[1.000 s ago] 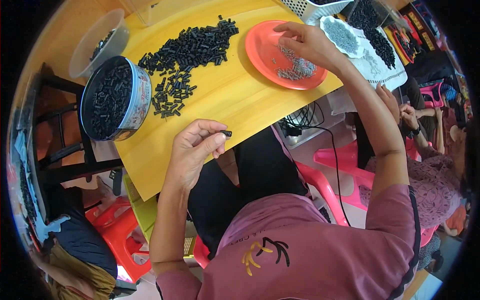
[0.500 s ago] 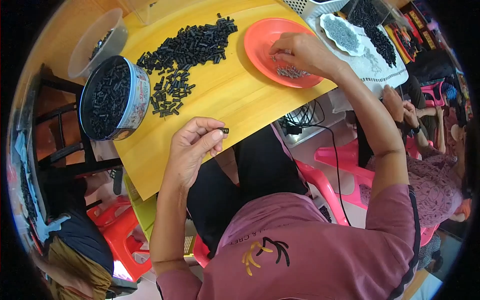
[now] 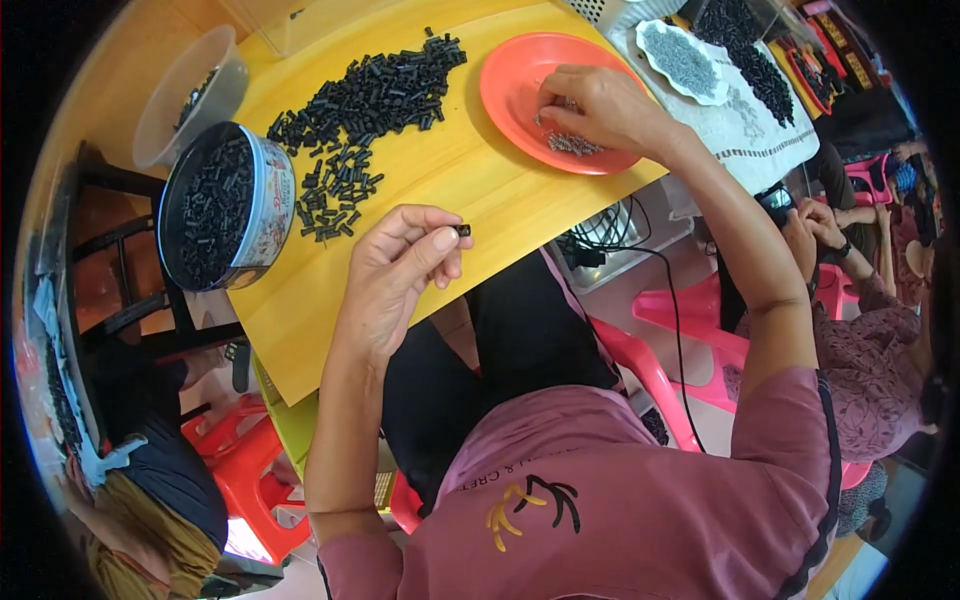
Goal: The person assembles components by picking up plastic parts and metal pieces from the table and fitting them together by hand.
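Your yellow table
It carries a black parts pile, an orange plate, a tin, and a cloth.

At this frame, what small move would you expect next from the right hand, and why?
Probably pinch one small metal piece and lift it toward the left hand. The right hand has its fingertips down among the grey metal pieces in the orange plate, while the left hand holds a small black piece at its fingertips over the table edge, apart from the plate. Whether the right already grips one cannot be told.
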Demonstrator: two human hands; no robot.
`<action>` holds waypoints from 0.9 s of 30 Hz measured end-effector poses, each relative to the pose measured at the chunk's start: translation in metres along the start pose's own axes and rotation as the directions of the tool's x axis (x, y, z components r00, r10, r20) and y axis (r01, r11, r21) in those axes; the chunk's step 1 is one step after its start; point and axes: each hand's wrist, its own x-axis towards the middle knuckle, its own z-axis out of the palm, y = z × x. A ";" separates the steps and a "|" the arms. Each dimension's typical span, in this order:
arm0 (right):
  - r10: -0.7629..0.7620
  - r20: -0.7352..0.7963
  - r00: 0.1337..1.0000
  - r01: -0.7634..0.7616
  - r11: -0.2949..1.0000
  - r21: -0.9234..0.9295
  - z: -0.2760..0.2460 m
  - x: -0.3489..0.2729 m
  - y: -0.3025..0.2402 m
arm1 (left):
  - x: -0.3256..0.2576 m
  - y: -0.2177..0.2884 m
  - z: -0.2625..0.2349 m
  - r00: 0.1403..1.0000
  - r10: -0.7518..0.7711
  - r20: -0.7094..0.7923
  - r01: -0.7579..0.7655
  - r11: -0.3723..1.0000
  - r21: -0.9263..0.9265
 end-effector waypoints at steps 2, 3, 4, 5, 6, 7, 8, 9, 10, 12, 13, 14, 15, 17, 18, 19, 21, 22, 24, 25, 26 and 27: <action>-0.020 0.016 1.000 0.019 0.998 0.053 -0.004 -0.002 -0.001 | 0.003 0.001 0.003 1.000 0.007 0.006 -0.007 1.000 -0.012; -0.017 0.016 1.000 0.016 0.998 0.055 -0.007 -0.002 -0.003 | 0.004 0.000 0.004 1.000 0.005 0.007 -0.004 1.000 -0.010; 0.005 0.080 0.997 -0.012 0.997 0.077 -0.010 -0.003 -0.006 | 0.005 0.000 0.005 1.000 0.000 0.009 0.000 1.000 -0.010; 0.026 0.144 0.989 -0.040 0.994 0.098 -0.011 -0.003 -0.008 | 0.006 -0.001 0.006 1.000 -0.004 0.010 0.004 1.000 -0.009; 0.029 0.142 0.989 -0.043 0.994 0.098 -0.010 -0.003 -0.009 | 0.007 -0.001 0.007 1.000 -0.006 0.012 0.006 1.000 -0.007; 0.027 0.157 0.987 -0.037 0.998 0.059 -0.009 -0.003 -0.011 | 0.007 -0.001 0.008 1.000 -0.010 0.011 0.010 1.000 0.000; 0.025 0.172 0.985 -0.029 0.999 0.020 -0.008 -0.002 -0.012 | 0.008 -0.001 0.009 1.000 -0.015 0.010 0.015 1.000 0.006; 0.026 0.171 0.985 -0.031 0.999 0.022 -0.006 0.000 -0.014 | 0.008 -0.001 0.009 1.000 -0.016 0.010 0.016 1.000 0.008; 0.037 0.187 0.982 -0.033 0.999 -0.025 -0.004 0.002 -0.015 | 0.008 -0.001 0.010 1.000 -0.015 0.015 0.015 1.000 -0.004; 0.044 0.204 0.978 -0.031 0.997 -0.068 -0.002 0.004 -0.017 | 0.007 -0.001 0.010 1.000 -0.014 0.014 0.014 1.000 -0.017; 0.041 0.197 0.980 -0.018 0.993 -0.116 -0.001 0.005 -0.019 | 0.007 -0.001 0.011 1.000 -0.019 0.023 0.020 0.998 -0.059; 0.037 0.190 0.981 -0.005 0.987 -0.163 0.001 0.006 -0.020 | 0.007 -0.001 0.011 0.999 -0.024 0.030 0.026 0.995 -0.101; 0.027 0.193 0.981 0.004 0.988 -0.156 0.003 0.007 -0.021 | 0.006 -0.002 0.010 1.000 -0.023 0.018 0.024 0.995 -0.102; 0.036 0.165 0.986 -0.003 0.982 -0.191 0.006 0.007 -0.018 | 0.007 -0.004 0.008 0.999 -0.001 0.047 0.010 0.980 -0.199; 0.018 0.161 0.987 0.014 0.982 -0.190 0.007 0.006 -0.015 | 0.007 -0.004 0.007 0.999 -0.003 0.052 0.015 0.972 -0.236; 0.003 0.166 0.986 0.027 0.983 -0.183 0.007 0.004 -0.014 | 0.007 -0.005 0.006 0.999 0.000 0.036 0.008 0.971 -0.239; 0.000 0.077 0.997 0.010 0.991 -0.137 0.005 0.002 -0.015 | 0.007 -0.008 0.003 0.998 0.012 0.064 0.008 0.950 -0.312; 0.024 0.078 0.997 -0.016 0.995 -0.101 0.001 0.002 -0.019 | 0.006 -0.009 0.001 0.998 0.013 0.068 0.010 0.942 -0.336; 0.046 0.045 0.998 -0.043 0.997 -0.061 -0.003 0.001 -0.020 | 0.007 -0.011 0.000 0.998 0.012 0.055 0.009 0.933 -0.361; 0.083 0.006 0.997 -0.083 0.996 -0.026 -0.005 -0.001 -0.018 | 0.007 -0.012 -0.001 0.998 0.007 0.057 0.015 0.924 -0.382; 0.074 -0.031 0.997 -0.076 0.996 -0.042 -0.004 -0.002 -0.016 | 0.005 -0.012 -0.003 0.998 0.011 0.058 0.013 0.922 -0.387; 0.077 -0.030 0.997 -0.078 0.996 -0.050 -0.006 -0.003 -0.013 | 0.003 -0.013 -0.004 0.999 0.013 0.043 0.005 0.922 -0.387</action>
